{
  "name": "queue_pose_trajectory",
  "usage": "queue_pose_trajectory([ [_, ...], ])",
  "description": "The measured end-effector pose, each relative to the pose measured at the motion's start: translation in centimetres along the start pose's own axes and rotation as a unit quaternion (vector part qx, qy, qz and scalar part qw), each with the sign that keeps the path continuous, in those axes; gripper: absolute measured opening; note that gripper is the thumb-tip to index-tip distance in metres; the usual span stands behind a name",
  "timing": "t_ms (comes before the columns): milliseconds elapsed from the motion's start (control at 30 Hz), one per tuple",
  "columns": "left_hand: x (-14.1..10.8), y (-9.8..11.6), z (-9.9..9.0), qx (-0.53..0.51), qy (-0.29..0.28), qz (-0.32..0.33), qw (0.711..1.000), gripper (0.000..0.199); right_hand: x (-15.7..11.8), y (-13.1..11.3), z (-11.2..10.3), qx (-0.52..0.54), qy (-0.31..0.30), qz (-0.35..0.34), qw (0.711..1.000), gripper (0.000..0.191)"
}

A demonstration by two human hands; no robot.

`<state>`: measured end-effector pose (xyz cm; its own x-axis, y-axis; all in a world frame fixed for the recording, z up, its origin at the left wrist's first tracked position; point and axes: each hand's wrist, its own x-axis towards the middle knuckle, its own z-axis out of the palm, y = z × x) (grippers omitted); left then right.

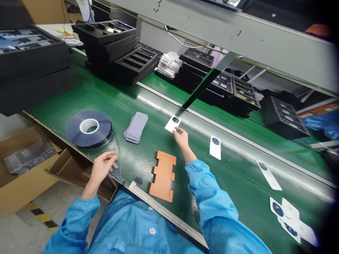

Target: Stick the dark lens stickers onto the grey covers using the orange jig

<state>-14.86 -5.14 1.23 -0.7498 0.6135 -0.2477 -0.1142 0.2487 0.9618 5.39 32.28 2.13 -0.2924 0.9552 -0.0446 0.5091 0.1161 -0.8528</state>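
My right hand reaches over the green bench, thumb and fingertips at the lower edge of a white card with a dark round patch. Below the tape roll, my left hand hovers by the bench's near edge, fingers curled loosely and apart, with nothing in them. A strip of clear film trails from the roll beside that hand. Between my hands lies an orange notched plate. A small stack of grey-lilac cards rests behind it, to the left.
More white cards lie to the right, one nearest and several overlapping at the far right. Black foam trays are stacked along the back. An upright post stands behind the rail. An open carton is at the lower left.
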Motion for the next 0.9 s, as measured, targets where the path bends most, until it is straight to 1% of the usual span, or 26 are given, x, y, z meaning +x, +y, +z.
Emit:
queue_pose_trajectory([
  [33,0.1,0.4,0.4,-0.005,-0.011,0.005,1.0,0.055,-1.3,-0.6,0.6,0.002,-0.015,-0.007,1.0,0.041],
  [67,0.2,0.6,0.9,-0.007,-0.02,0.011,1.0,0.055,-2.7,-1.3,1.3,0.01,-0.044,-0.014,0.999,0.039],
  [133,0.6,0.7,1.7,-0.003,-0.026,0.031,0.999,0.053,-6.2,-2.6,3.2,0.034,-0.132,-0.033,0.99,0.035],
  [167,0.8,0.6,2.2,0.005,-0.023,0.044,0.999,0.052,-8.0,-3.3,4.3,0.053,-0.207,-0.047,0.976,0.036],
  [200,1.0,0.4,2.5,0.016,-0.016,0.06,0.998,0.051,-9.8,-4.0,5.3,0.064,-0.265,-0.061,0.96,0.038],
  [233,1.3,0.2,2.9,0.032,-0.005,0.078,0.996,0.05,-11.5,-4.7,6.4,0.067,-0.309,-0.072,0.946,0.04],
  [300,1.9,-0.2,3.4,0.069,0.019,0.111,0.991,0.049,-14.1,-5.8,8.4,0.064,-0.362,-0.09,0.925,0.046],
  [333,2.1,-0.4,3.6,0.085,0.031,0.124,0.988,0.049,-15.0,-6.3,9.3,0.06,-0.373,-0.102,0.92,0.049],
  [400,2.7,-0.6,3.8,0.107,0.056,0.146,0.982,0.045,-15.9,-7.0,11.0,0.054,-0.374,-0.125,0.917,0.05],
  [467,3.2,-0.5,3.9,0.111,0.074,0.16,0.978,0.04,-16.0,-7.2,12.3,0.06,-0.373,-0.143,0.915,0.043],
  [533,3.5,-0.4,3.8,0.109,0.081,0.168,0.976,0.037,-15.8,-7.1,13.4,0.082,-0.387,-0.152,0.906,0.035],
  [600,3.7,-0.2,3.7,0.107,0.082,0.173,0.976,0.035,-15.7,-6.8,14.2,0.112,-0.404,-0.153,0.895,0.034],
  [667,3.7,-0.1,3.6,0.107,0.086,0.177,0.975,0.031,-15.6,-6.6,14.6,0.128,-0.41,-0.147,0.891,0.039],
  [767,3.7,0.0,3.2,0.103,0.098,0.176,0.974,0.024,-15.7,-6.3,14.8,0.111,-0.399,-0.133,0.9,0.042],
  [900,3.7,0.6,2.0,0.081,0.144,0.155,0.974,0.024,-15.5,-6.2,14.5,0.109,-0.387,-0.112,0.909,0.038],
])
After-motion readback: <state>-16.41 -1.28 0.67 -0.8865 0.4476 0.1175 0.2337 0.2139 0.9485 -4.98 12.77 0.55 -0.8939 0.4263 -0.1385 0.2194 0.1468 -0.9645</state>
